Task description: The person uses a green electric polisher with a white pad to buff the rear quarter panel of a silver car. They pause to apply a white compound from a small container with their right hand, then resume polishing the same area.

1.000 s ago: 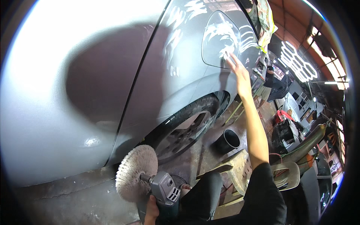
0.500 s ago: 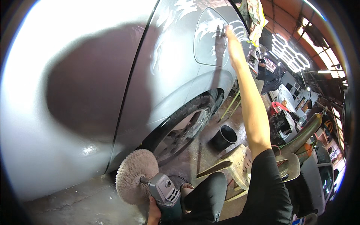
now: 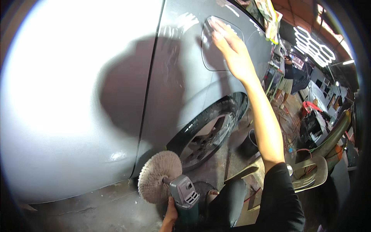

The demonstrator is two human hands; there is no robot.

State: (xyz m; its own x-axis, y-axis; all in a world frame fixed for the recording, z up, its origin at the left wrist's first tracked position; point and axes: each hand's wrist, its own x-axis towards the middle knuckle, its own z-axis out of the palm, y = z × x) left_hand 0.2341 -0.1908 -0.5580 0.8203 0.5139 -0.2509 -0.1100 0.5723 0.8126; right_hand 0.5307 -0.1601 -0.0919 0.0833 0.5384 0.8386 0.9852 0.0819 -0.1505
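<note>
My right hand (image 3: 232, 46) reaches up to the silver-grey car's rear side panel (image 3: 193, 73), its fingers stretched out over the upper part of the fuel flap (image 3: 212, 62). Whether anything thin lies under the fingers is hidden. White smears (image 3: 187, 21) of a creamy substance streak the paint left of the flap. Low in front, my left hand (image 3: 170, 212) is wrapped round the body of a power polisher (image 3: 185, 193). Its round, fluffy wool pad (image 3: 159, 176) points toward the car and stands below the panel seam, beside the rear wheel (image 3: 205, 139).
A black bucket (image 3: 249, 144) stands behind the wheel, partly hidden by my right arm. A beige plastic chair (image 3: 311, 174) is at the right. Farther back, a person (image 3: 286, 77) stands among cables and clutter. A honeycomb-shaped lamp (image 3: 315, 46) glows overhead.
My right hand has moved from the flap's right edge onto its upper part, and the white streaks there are mostly gone or covered. The view has shifted; the polisher stays in my left hand.
</note>
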